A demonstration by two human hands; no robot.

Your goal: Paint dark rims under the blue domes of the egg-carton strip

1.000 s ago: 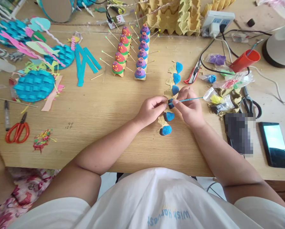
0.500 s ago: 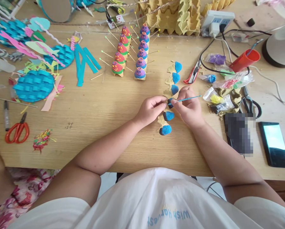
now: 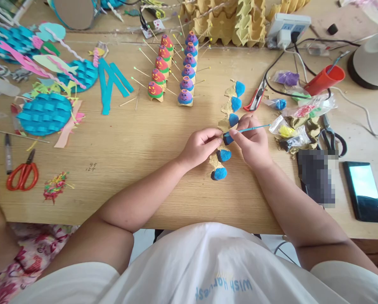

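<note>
— Cardboard, mostly: we have a long strip of torn brown egg-carton cups capped with blue clay (image 3: 229,116) lying on the pale wooden table (image 3: 128,139), running from twelve o'clock down to six just ahead of us. Our left hand (image 3: 199,145) is pinched shut on the cup at the strip's middle.

— And our right hand (image 3: 254,141)?

— Closed on a thin blue stick (image 3: 250,130), thumb and forefinger clamped near its inner end; the shaft points away toward three o'clock. Its tip meets the blue cap between our two hands.

— How will the strip handle, do we think?

— Light, we judge, and weak at the thin necks between cups, so it would likely bend or tear if lifted by one end. The clay caps look soft enough to dent. We'd hold it by the cardboard sides of one cup, as the left hand does, not by the blue tops.

— And the stick?

— Slim and probably springy; gripping close to the tip gives us control. At eleven o'clock stand two rows of painted cone figures (image 3: 171,69) with pins, well apart from our hands.
</note>
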